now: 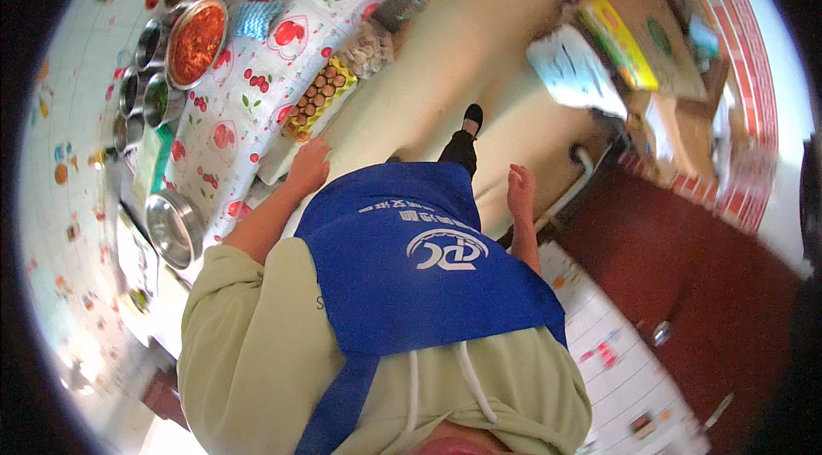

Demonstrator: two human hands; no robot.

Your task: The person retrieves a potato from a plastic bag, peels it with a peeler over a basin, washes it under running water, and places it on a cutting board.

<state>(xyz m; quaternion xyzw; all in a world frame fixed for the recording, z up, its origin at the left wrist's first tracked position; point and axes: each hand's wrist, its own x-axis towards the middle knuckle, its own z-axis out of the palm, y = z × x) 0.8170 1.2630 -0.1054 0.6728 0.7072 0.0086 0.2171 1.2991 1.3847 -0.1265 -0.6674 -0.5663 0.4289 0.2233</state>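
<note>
My left hand (309, 166) hangs beside the counter's edge with nothing in it, its fingers a little apart. Just beyond it is a yellow tray of brown eggs (316, 95), below the counter's edge. The counter is covered by a tablecloth (221, 134) with a red fruit pattern. On the other side of my body, my right hand (521, 188) hangs loosely, holding nothing, with the fingers slightly bent. Between them is my blue apron (430, 307), which bears printing. A foot in a black shoe (474, 113) is on the floor ahead.
On the counter stand a steel basin of red food (197, 44), several steel pots (160, 98), an empty-looking steel bowl (172, 229) and a folded blue-white cloth (257, 18). Cardboard boxes (690, 134) are at the right, near a dark red door (681, 275). Pale floor (411, 95) runs ahead.
</note>
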